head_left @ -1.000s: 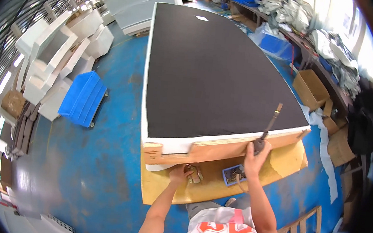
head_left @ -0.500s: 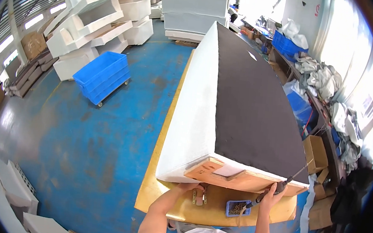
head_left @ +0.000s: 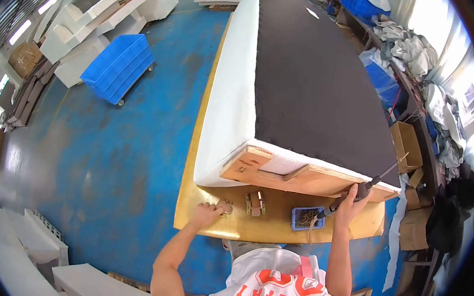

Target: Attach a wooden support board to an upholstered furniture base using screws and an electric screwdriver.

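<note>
Head view, left grip: the person's left grip [head_left: 205, 215] is at the near left part of the tabletop [head_left: 274, 233], fingertips on a metal fitting [head_left: 225, 206]; the hand covers part of it, so I cannot tell whether the fingers are closed around it or only resting there.
Second fitting: another metal fitting [head_left: 256, 204] lies loose just to the right, touched by neither hand.
Right grip: the right grip [head_left: 351, 205] is wrapped around a dark power driver [head_left: 364, 189], its long bit pointing up and away to the right, across the front of the wooden end rail [head_left: 321, 183]; contact with the wood cannot be made out.
Blue tray: a small blue tray [head_left: 301, 228] stands on the tabletop below the driver's rear end, with a heap of screws [head_left: 305, 216] inside.
Padded piece: the large piece rests on the tabletop, white padding [head_left: 227, 102] on its left side, black cloth [head_left: 333, 83] on top, bare wood facing the person.
Progress: as I judge it, the padding and cloth look finished on the faces in view; no fitting shows attached to the rail, both lie loose, and the screws are in the tray, so the fastening appears undone.
</note>
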A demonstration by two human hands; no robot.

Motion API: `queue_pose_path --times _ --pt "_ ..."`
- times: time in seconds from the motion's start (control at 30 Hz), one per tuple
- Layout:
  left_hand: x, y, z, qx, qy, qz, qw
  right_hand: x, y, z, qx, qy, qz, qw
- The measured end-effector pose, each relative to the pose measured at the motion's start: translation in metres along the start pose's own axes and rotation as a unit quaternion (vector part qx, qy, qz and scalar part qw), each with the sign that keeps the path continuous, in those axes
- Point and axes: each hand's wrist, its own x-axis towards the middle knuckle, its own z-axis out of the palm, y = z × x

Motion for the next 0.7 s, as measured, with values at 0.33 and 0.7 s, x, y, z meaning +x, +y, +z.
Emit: queue_pose_path --times 0.33,0.7 --pt "0.009 0.011 -0.018 -0.138 -0.139 -0.179 0.964 -0.009 -0.005 -0.007 -0.02 0.009 0.017 1.0" --pt "0.035 0.041 -0.009 -0.011 -0.122 -0.16 0.979 -0.005 -0.008 -0.003 -0.106 0.039 -0.078 0.991"
